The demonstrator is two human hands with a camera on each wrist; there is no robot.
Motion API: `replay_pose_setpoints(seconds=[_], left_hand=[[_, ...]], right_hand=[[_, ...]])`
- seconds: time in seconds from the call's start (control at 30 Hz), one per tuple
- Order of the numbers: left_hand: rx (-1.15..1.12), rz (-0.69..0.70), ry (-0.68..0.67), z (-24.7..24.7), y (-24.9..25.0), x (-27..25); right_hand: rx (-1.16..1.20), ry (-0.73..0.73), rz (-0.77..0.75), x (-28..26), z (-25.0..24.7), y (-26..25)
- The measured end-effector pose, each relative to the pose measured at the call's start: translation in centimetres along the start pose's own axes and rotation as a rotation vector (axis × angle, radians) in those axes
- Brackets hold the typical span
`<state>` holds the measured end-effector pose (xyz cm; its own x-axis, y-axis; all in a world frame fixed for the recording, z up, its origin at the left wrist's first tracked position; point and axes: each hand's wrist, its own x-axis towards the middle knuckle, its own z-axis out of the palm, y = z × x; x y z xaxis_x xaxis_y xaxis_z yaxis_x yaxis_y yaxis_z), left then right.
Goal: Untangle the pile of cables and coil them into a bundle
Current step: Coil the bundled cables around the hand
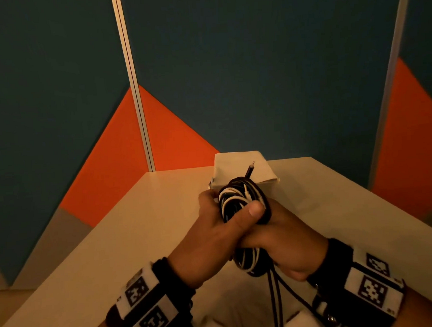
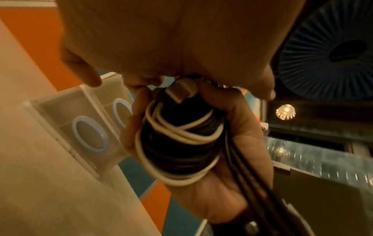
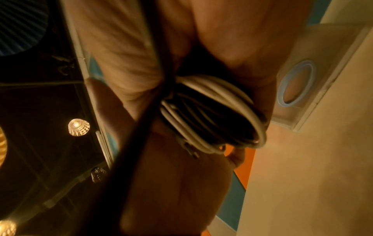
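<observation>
Fingers first: our left hand [image 1: 213, 228] wraps the cable coil [image 1: 242, 202] with its thumb pressed across the front of the loops, and our right hand [image 1: 286, 242] curls round the same coil from the other side. Both hands grip it, held up above the table [image 1: 143, 232], just in front of a white box [image 1: 237, 167]. Black and white cables lie wound together in 1 tight ring, a black plug [image 1: 250, 169] sticking up from the top. Most of the winding looks done. About 3 loose cable tails [image 1: 276, 300] hang below the coil, so we judge those remain to be wrapped in. Behind stand blue and orange wall panels [image 1: 173, 130].
</observation>
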<state>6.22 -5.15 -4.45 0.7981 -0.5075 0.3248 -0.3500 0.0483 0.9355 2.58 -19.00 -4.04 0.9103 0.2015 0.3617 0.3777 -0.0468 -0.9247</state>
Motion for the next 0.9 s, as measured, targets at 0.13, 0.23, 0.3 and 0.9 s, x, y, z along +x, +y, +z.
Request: replay_pose_setpoints(seconds=[0.13,0.23,0.3,0.9], left_hand=[[0.258,0.112,-0.021,-1.2,0.3,-0.3],[0.495,0.288,0.025,-2.9,0.9,-0.2],[0.788,0.482,0.070,-4.2,1.5,0.0],[1.473,1.020,-0.138,-1.8,-0.1,0.4]], right_hand=[[0.155,0.062,0.130,0.2,-0.8,-0.3],[0.279,0.076,0.268,0.3,-2.0,-0.4],[0.328,0.040,0.317,0.3,-2.4,-0.6],[0.163,-0.212,0.506,-0.8,-1.2,-0.5]])
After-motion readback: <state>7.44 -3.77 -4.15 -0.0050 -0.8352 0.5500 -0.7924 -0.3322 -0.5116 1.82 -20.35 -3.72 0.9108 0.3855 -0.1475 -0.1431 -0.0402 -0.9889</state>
